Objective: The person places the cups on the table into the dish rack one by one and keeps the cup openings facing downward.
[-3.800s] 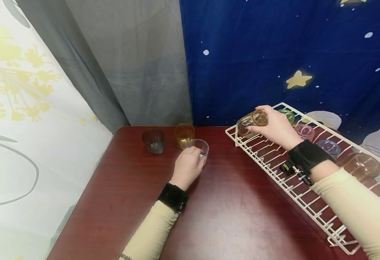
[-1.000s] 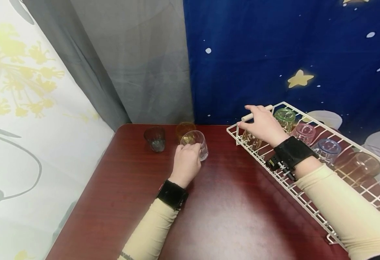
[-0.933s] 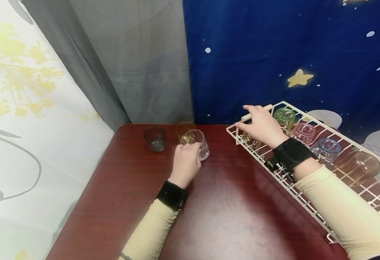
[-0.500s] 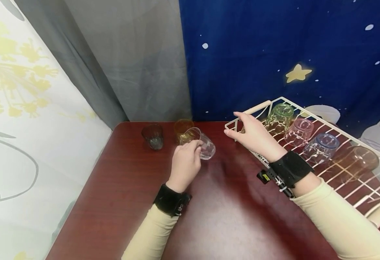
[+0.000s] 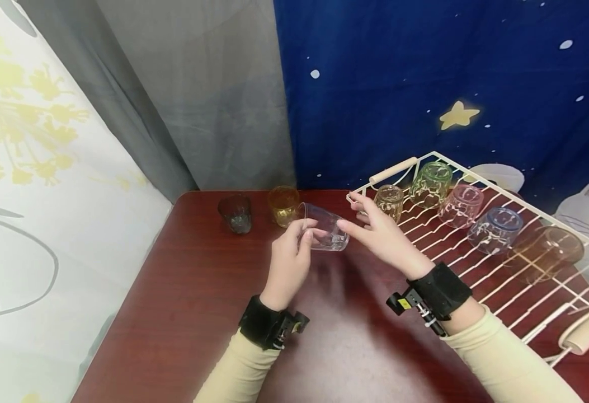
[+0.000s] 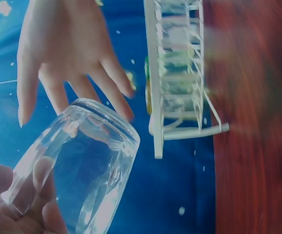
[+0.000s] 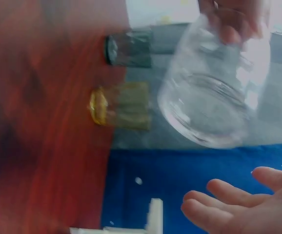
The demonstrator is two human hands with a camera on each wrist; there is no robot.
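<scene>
My left hand (image 5: 290, 257) grips a clear drinking glass (image 5: 330, 229) near its rim. The glass is tipped on its side above the table, its base toward the right. Close to that base, my right hand (image 5: 382, 238) has its fingers spread. In the left wrist view, the glass (image 6: 97, 156) has the right hand (image 6: 72, 53) just beyond its base. The right wrist view shows the glass (image 7: 214, 92) apart from the right fingers (image 7: 219, 202). Behind the left hand, an amber glass (image 5: 284, 207) and a dark grey glass (image 5: 236, 214) stand upright on the table.
A white wire rack (image 5: 455, 263) with wooden handles stands on the right. Upside down in it are a pale amber glass (image 5: 389, 202), a green glass (image 5: 431, 184), a pink glass (image 5: 461, 206), a blue glass (image 5: 495, 229) and a brown glass (image 5: 546, 254). Curtains hang behind the table (image 5: 198, 313).
My right hand has set the pale amber glass in the rack, let go and moved left toward the clear glass. My left hand has lifted the clear glass and tipped it sideways.
</scene>
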